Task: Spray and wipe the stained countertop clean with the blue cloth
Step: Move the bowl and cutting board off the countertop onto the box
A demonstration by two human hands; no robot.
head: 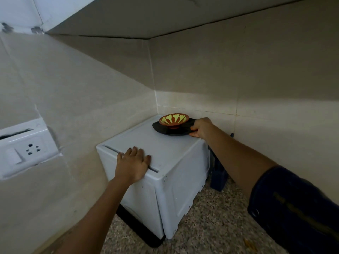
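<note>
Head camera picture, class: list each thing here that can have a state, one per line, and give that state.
White box-shaped appliance: upright on the speckled stone countertop.
Dark flat plate: on the appliance's top, gripped at its edge.
Orange and yellow painted bowl: upright on the plate.
Left hand: resting flat on the appliance.
Right hand: gripping the plate's edge.
White wall socket: nothing plugged in.

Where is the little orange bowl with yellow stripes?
The small orange clay bowl sits on a dark flat plate at the white microwave's back corner, beside the right hand.
</note>
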